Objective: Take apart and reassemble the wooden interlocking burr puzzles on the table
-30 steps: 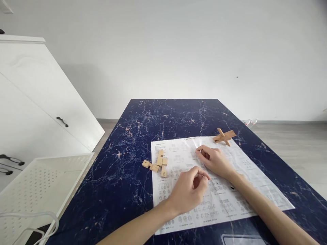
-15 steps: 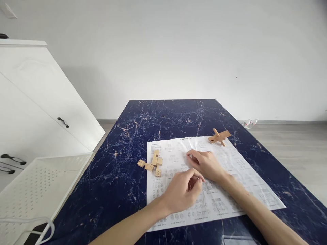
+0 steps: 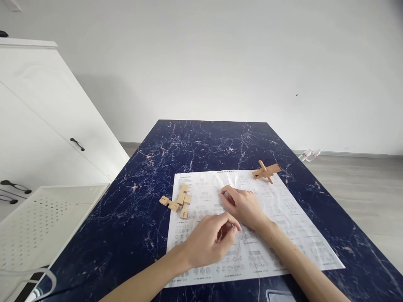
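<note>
My left hand (image 3: 211,238) rests low over a printed paper sheet (image 3: 302,243), fingers curled, with a gap beside the thumb and nothing seen in it. Just beyond it, my right hand (image 3: 242,206) lies on the same sheet with its fingers folded in; no object shows there. Left of both hands, several small light wooden puzzle pieces (image 3: 181,199) are grouped at the sheet's left edge, some of them on the dark table. At the far right corner of the sheet lies a crossed wooden piece (image 3: 266,172), a flat bar with a rod through it.
A blue marble-patterned table (image 3: 208,142) carries everything. To its left stand a white cabinet (image 3: 63,126) with black handles and a white perforated panel (image 3: 40,222) with a cable. Clear bottles (image 3: 310,155) stand on the floor beyond the right edge.
The view has shifted slightly, so the sheet, pieces and hands appear a little further left. Both hands keep the same curled pose; nothing was picked up or put down.
</note>
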`<state>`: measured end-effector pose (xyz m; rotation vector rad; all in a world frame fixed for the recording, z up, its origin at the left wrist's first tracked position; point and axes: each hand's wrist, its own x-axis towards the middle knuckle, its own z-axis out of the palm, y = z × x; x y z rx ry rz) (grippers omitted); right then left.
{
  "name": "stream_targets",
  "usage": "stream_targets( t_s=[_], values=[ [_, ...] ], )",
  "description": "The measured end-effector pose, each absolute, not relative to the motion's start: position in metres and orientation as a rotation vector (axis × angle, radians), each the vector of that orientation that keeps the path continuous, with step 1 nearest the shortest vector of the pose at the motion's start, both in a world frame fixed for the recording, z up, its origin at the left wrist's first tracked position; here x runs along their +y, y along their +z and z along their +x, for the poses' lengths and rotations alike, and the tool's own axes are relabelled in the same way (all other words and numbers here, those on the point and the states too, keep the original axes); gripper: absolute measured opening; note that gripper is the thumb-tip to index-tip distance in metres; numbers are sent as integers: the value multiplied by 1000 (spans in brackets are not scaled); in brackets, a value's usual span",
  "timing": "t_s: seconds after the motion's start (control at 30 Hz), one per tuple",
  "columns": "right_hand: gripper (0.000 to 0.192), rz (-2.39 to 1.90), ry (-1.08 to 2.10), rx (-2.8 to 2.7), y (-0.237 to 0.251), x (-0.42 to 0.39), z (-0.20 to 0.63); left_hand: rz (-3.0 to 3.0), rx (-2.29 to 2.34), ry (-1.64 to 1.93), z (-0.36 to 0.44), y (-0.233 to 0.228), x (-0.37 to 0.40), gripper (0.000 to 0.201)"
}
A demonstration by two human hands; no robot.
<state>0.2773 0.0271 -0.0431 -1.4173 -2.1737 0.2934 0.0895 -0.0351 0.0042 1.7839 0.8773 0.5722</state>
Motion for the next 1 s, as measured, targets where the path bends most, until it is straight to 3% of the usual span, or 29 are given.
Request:
stream_targets(
  t_s=[1.0],
  values=[
    [14,-1425,358,-2140,-44,33,276,1950,922,533,94,2,-27,19]
  ],
)
